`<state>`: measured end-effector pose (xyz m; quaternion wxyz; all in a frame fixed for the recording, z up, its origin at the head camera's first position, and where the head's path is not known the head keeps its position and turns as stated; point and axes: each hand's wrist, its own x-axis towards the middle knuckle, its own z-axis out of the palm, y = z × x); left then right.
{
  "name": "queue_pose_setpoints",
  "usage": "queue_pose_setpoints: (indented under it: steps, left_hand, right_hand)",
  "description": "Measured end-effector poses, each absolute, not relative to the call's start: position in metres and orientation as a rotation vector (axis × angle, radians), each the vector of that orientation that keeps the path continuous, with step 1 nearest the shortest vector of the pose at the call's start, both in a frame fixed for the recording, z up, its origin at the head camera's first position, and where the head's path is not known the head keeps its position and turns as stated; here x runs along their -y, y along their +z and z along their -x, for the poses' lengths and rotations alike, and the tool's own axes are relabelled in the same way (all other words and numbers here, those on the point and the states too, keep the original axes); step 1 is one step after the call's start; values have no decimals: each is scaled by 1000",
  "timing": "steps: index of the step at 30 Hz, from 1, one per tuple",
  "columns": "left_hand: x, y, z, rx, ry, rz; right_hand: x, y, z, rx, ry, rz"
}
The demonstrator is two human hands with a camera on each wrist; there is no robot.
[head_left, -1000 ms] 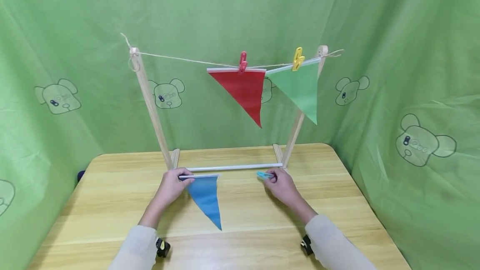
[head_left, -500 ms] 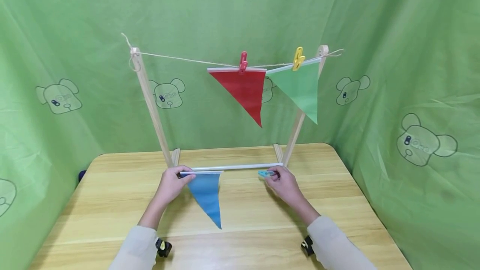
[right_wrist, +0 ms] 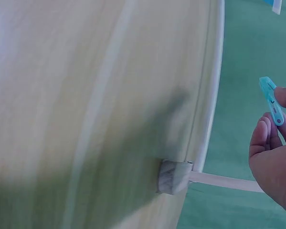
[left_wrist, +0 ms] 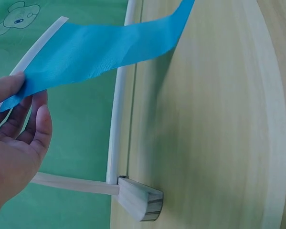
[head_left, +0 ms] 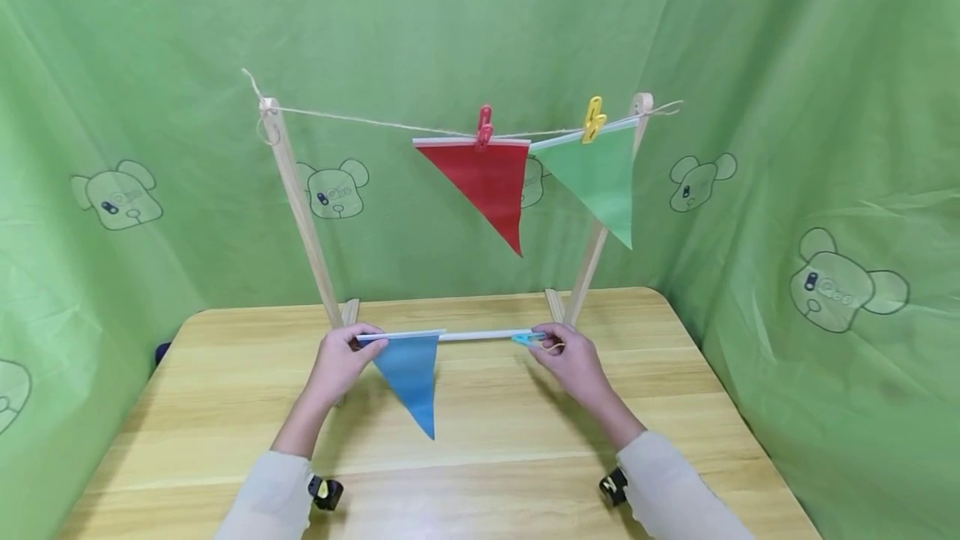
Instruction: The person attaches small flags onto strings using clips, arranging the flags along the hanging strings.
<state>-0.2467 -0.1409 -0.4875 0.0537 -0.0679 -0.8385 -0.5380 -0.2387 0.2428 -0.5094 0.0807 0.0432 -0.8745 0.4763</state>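
Note:
My left hand (head_left: 341, 361) pinches the upper left corner of a blue triangular flag (head_left: 412, 369) by its white top edge. The flag hangs point down above the table, and in the left wrist view thumb and fingers grip its corner. My right hand (head_left: 573, 361) holds a light blue clothespin (right_wrist: 272, 101) between thumb and fingers, its tip toward the left. On the string (head_left: 352, 118) behind, a red clothespin (head_left: 484, 127) holds a red flag (head_left: 487, 182). To its right a yellow clothespin (head_left: 593, 120) holds a light green flag (head_left: 603, 173).
The string runs between a left wooden post (head_left: 300, 207) and a right wooden post (head_left: 588, 269). A white rod (head_left: 480, 335) joins the posts low down, behind my hands. The wooden table (head_left: 480, 473) has a green curtain (head_left: 450, 40) behind and beside it.
My left hand has raised the blue flag slightly, so its top edge now overlaps the white rod in the head view. My right hand has lifted the clothespin a little.

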Motion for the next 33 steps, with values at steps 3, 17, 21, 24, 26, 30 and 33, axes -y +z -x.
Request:
queue_pose_setpoints:
  steps: [3,17,21,24,26,30,33]
  left_hand:
    - [142,-487,246,2544,-1638,196]
    - [144,-478,238,2498,-1674,149]
    - [144,-474,240,2474,-1665,168]
    - [143,-470,242,2439,-1664,192]
    - [142,-467,243,2416,-1670,202]
    - [141,-463,246,2367,-1725,210]
    - [140,-461,247,2342,-1759,221]
  right_hand:
    - [-240,-503,237,2596,1460,-108]
    - [-233,-479,233,2553,1405,-186]
    - [-233,-466,231,2565,1385,-201]
    - [-231,-456,232,2565,1384,-212]
    - [-230,-451,235,2558,1380,-230]
    - [-228,-441,240,2538,1386,-249]
    - [-227,-433,241,2518,1422,-239]
